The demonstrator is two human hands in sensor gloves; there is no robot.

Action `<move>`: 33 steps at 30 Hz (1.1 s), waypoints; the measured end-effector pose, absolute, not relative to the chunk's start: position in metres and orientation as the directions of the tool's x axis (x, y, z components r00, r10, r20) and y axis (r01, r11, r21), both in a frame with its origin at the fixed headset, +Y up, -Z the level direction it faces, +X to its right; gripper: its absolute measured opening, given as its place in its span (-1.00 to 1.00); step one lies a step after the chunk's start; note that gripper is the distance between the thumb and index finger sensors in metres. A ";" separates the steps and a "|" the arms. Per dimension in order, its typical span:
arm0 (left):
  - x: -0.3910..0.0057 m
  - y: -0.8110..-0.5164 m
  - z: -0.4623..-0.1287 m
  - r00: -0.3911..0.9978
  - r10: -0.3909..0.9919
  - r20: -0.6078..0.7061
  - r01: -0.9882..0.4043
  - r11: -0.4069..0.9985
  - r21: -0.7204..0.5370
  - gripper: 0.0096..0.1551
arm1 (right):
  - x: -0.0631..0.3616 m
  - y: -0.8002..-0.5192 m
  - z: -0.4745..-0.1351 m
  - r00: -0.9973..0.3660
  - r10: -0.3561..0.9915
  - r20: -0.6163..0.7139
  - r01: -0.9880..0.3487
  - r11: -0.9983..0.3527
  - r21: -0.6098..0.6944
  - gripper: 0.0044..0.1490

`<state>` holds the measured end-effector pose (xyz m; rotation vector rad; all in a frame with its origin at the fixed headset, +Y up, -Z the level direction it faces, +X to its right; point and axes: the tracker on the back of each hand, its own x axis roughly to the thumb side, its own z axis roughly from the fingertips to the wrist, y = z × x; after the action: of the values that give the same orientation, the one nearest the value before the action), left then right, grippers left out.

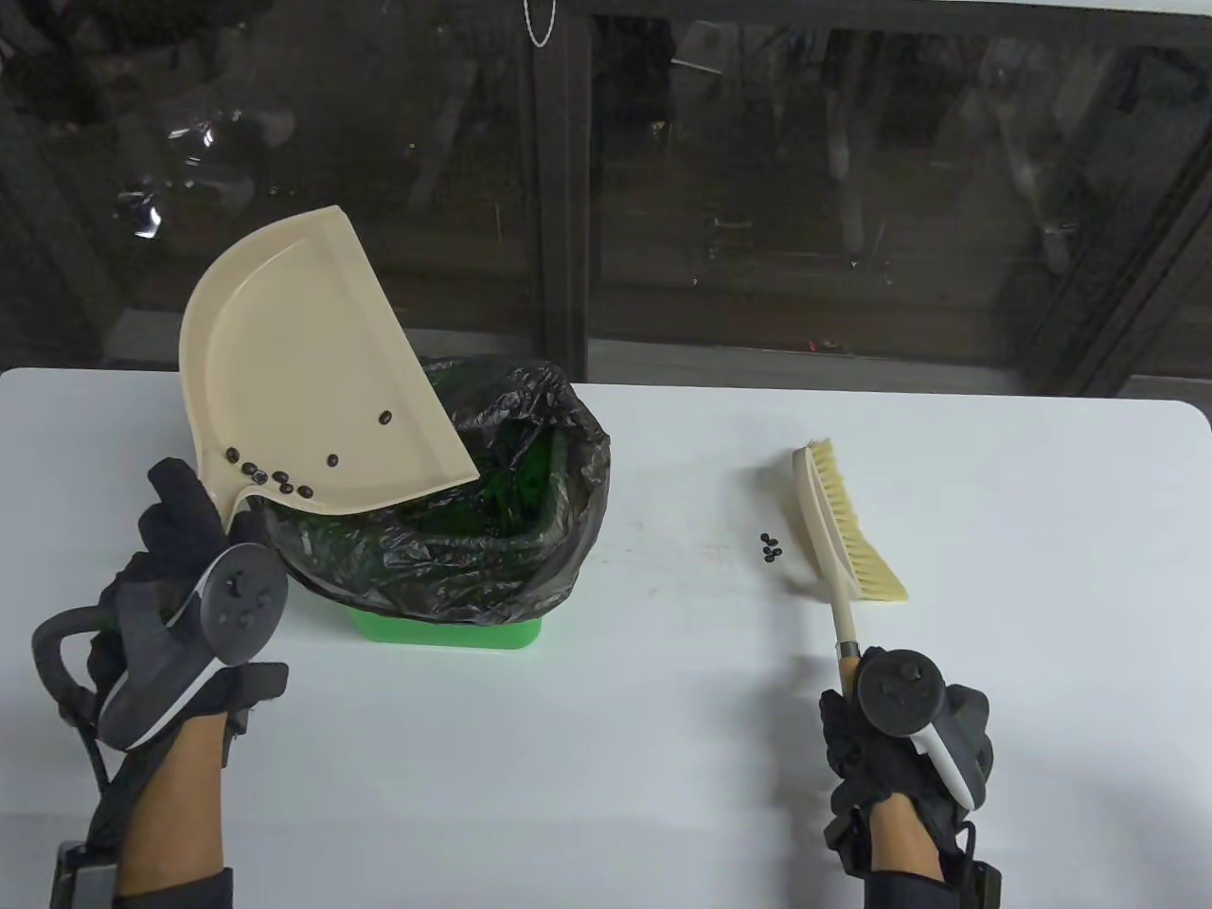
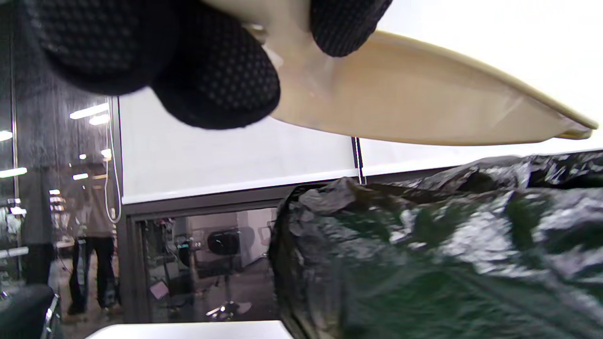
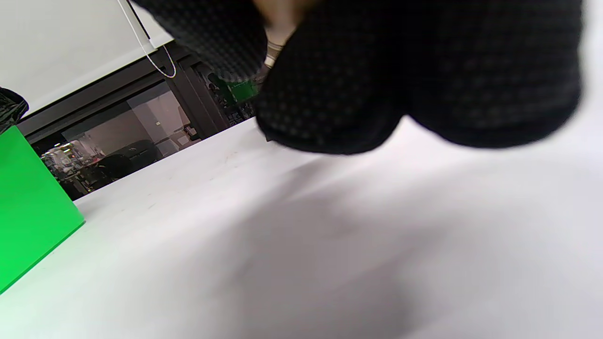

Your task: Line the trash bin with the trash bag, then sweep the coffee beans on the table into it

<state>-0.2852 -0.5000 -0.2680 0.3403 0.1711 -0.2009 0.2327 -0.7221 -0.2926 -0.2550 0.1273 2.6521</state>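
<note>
Table view: left hand [image 1: 180,606] wrapped round the handle of a cream dustpan [image 1: 312,379], pan tipped up steeply over the green trash bin [image 1: 445,630]. Bin lined with a black trash bag [image 1: 530,454], bag folded out over the rim. Roughly ten coffee beans [image 1: 275,473] sitting in the pan's low corner near the handle, a couple higher up on the pan. Right hand [image 1: 900,739] closed round the wooden handle of a hand brush [image 1: 838,530], bristles resting on the white table [image 1: 663,757] well right of the bin. Small clump of loose beans [image 1: 771,548] on the table just left of the brush head.

Left wrist view: gloved fingers [image 2: 212,80] pinching the dustpan handle, pan's underside stretching off to the right, crinkly black bag directly below.

Right wrist view: mostly blurry glove fingers [image 3: 330,108] up top, a bit of brush handle [image 3: 278,19] poking between them, green bin wall at the left edge, bare table below.
</note>
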 end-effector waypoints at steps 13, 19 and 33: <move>-0.249 -0.488 -0.286 0.819 -0.534 -0.209 0.573 0.754 0.322 -0.22 | 0.233 -0.722 -0.293 -0.872 0.442 -0.210 -0.461 -0.886 0.047 -0.10; -0.233 -0.488 -0.289 0.706 -0.674 -0.218 0.702 0.624 0.342 -0.22 | 0.233 -0.722 -0.293 -0.870 0.445 -0.211 -0.464 -0.884 0.048 -0.10; -0.239 -0.476 -0.278 0.885 -0.446 -0.132 0.452 0.757 0.473 -0.22 | 0.235 -0.722 -0.293 -0.863 0.458 -0.216 -0.476 -0.878 0.043 -0.10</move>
<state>-0.2392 -0.4764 -0.2778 0.5180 0.0113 -0.4897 0.2347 -0.7222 -0.2933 -0.2732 0.1290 2.6350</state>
